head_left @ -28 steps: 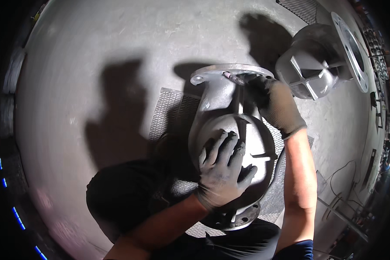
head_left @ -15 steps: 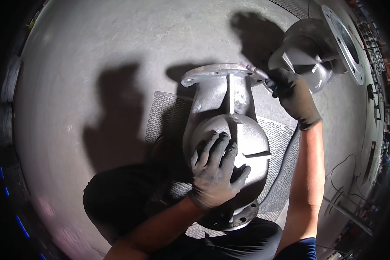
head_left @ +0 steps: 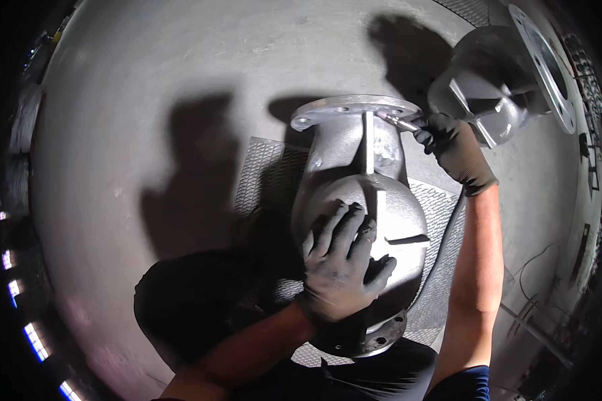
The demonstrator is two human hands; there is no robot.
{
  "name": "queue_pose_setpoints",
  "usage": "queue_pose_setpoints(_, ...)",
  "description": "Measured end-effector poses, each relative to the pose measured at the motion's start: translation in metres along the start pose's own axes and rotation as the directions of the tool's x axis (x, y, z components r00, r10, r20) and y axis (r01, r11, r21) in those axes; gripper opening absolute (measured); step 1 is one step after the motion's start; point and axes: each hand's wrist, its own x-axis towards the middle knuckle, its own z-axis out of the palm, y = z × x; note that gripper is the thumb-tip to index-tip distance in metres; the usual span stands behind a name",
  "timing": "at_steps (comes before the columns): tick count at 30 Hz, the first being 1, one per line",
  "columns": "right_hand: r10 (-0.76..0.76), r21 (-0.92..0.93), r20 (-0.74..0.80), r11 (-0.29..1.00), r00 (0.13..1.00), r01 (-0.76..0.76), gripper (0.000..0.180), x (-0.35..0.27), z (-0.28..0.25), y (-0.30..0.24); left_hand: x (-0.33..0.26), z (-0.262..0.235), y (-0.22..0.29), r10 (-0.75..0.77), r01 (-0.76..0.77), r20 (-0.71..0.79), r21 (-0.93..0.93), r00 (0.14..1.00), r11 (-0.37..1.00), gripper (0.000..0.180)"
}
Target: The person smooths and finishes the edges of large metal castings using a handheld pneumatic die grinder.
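A grey metal valve body (head_left: 405, 217) with ribs lies in front of me, its round flange (head_left: 351, 103) at the far end and another flange near my knees. My gloved left hand (head_left: 338, 267) rests flat on its rounded middle, fingers stretched and slightly spread. In my gloved right hand (head_left: 456, 150) is a slim die grinder (head_left: 401, 122) with a pinkish tip. The tip is at the neck just below the far flange, beside the central rib; whether it touches cannot be made out. My fingers wrap round the grinder's rear part and hide it.
A second flanged casting (head_left: 495, 87) lies at the far right, close beyond my right hand. Under the valve body is a textured mat (head_left: 441, 214) on the grey floor (head_left: 107, 134). A dark hose (head_left: 441, 244) runs along the right side. Racks with parts line the right rim.
My right hand has brought the grinder's tip down from above the far flange's rim to the neck below it. My left hand stays on the body. The whole view has shifted slightly.
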Motion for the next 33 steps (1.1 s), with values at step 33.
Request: queue_pose_setpoints(33,0.808,0.717,-0.526,0.589,0.265,-0.374,0.034,-0.361,0.24,-0.162,0.176,-0.05,-0.091,-0.191,0.182,-0.002,-0.292,0.982,0.939,0.049)
